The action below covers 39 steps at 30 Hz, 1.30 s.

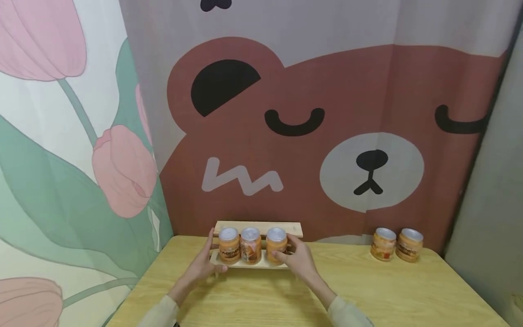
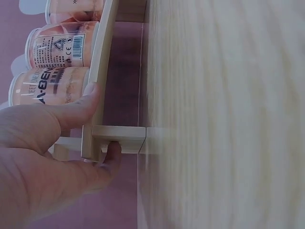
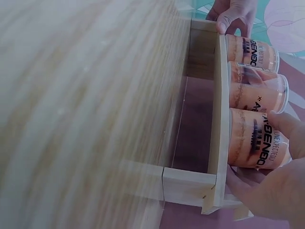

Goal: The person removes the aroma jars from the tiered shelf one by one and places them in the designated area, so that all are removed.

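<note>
A small two-tier wooden rack (image 1: 258, 228) stands at the back of the table, and three orange cans with silver lids are in a row on its lower board (image 2: 102, 59). My left hand (image 1: 203, 261) grips the rack's left end, beside the left can (image 1: 229, 246); its thumb lies on the board's edge in the left wrist view. The middle can (image 1: 251, 246) stands close to the left one. My right hand (image 1: 300, 258) holds the right can (image 3: 255, 138) between thumb and fingers, at the rack's right end. A small gap separates that can from the middle one.
Two more orange cans, one (image 1: 383, 244) beside the other (image 1: 409, 245), stand at the table's back right corner. The yellow wood-grain table (image 1: 261, 295) meets a curtain (image 1: 347, 91) printed with a bear. Another curtain with tulips (image 1: 81, 181) hangs at the left.
</note>
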{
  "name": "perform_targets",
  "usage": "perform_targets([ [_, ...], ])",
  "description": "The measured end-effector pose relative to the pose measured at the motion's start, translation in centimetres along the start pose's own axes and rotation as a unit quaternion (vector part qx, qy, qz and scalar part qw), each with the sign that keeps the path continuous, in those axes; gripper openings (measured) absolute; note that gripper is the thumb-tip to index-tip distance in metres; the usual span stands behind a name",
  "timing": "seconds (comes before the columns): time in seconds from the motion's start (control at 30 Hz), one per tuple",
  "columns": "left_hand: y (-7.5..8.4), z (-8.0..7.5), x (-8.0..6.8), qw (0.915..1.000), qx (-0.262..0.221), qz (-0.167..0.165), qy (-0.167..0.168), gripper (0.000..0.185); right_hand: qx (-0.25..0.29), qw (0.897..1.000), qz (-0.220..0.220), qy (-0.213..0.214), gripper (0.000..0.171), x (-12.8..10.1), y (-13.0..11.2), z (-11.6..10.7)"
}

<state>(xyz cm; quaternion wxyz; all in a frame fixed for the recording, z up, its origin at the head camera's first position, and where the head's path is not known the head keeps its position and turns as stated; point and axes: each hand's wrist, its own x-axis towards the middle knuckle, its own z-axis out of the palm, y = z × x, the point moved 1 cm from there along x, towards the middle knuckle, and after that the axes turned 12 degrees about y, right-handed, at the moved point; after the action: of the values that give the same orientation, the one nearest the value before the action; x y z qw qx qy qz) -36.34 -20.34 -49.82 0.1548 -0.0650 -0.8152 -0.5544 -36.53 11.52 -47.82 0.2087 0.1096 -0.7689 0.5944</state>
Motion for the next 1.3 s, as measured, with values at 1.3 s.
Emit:
perform_targets([
  [1.3, -0.5, 0.3, 0.7, 0.9992, -0.005, -0.039, 0.001, 0.134, -0.03, 0.996, 0.008, 0.087, 0.075, 1.5, -2.9, -5.1],
])
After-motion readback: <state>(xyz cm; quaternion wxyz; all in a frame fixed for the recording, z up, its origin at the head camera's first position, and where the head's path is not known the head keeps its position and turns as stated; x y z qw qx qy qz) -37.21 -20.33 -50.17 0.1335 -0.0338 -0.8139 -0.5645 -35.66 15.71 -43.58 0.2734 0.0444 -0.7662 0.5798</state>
